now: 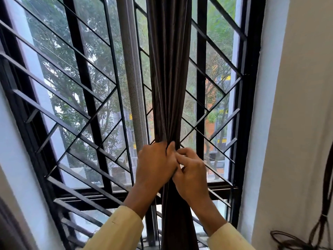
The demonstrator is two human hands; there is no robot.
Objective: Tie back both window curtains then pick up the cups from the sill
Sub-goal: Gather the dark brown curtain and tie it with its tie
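— Now, where are we standing with this?

— We are bunching the dark curtain (167,78) at the middle of the window; our left hand (155,165) is wrapping round the gathered folds, and our right hand (191,175) is pinching the same bundle just beside it, knuckles touching.

— Are we holding a tie?

— We cannot tell; the fingers are hiding whatever lies between them; we are judging this to be the gathering step of a tie-back.

— How are we doing it well?

— We are wanting every fold inside the left hand's grip before the right one lets go to wrap; loose pleats at the back would be slipping out; squeezing at one height is giving a neat waist.

— And room for moving?

— The black grille (86,98) is standing right behind the cloth, and its diagonal bars are leaving gaps where knuckles or fabric could be catching; a grey mesh strip (133,87) is hanging just beside the curtain on the left; toward us the space is looking open, so we are favouring that side; the pale wall (297,105) and dark cords (322,213) are sitting well apart on the right.

— The cups?

— Not showing; our sleeves (122,228) and the curtain are covering the low part of the window, so we are minding our elbows there.
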